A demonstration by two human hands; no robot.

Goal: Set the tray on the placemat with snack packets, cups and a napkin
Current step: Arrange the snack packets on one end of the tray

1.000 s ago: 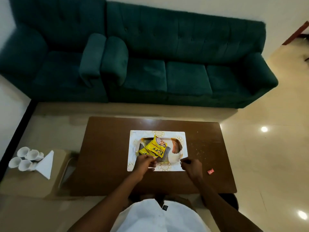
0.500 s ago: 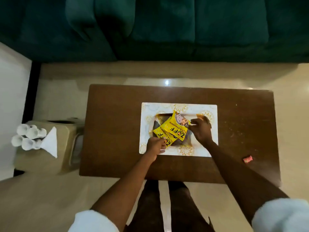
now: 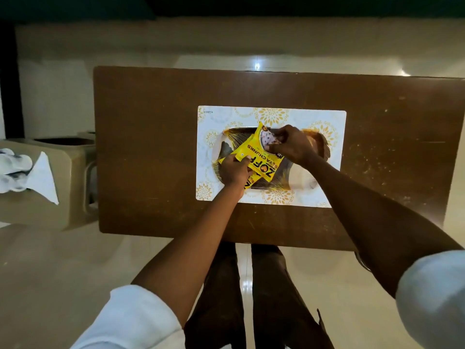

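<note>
A white placemat with gold flower prints lies on the brown table. On it rests an oval tray with a dark and gold pattern. Yellow snack packets lie stacked on the tray. My left hand grips the near left end of the packets. My right hand pinches the top packet's far right end. White cups and a folded white napkin sit on a beige stool at the far left.
The beige stool stands just left of the table, a second one behind it. My legs are at the table's near edge. Pale tiled floor surrounds the table. Crumbs dot the table's right half.
The camera has dropped closer and tilted down over the table. My right hand moved from the table's near edge onto the top packet. My left hand stays on the packets' near end.
</note>
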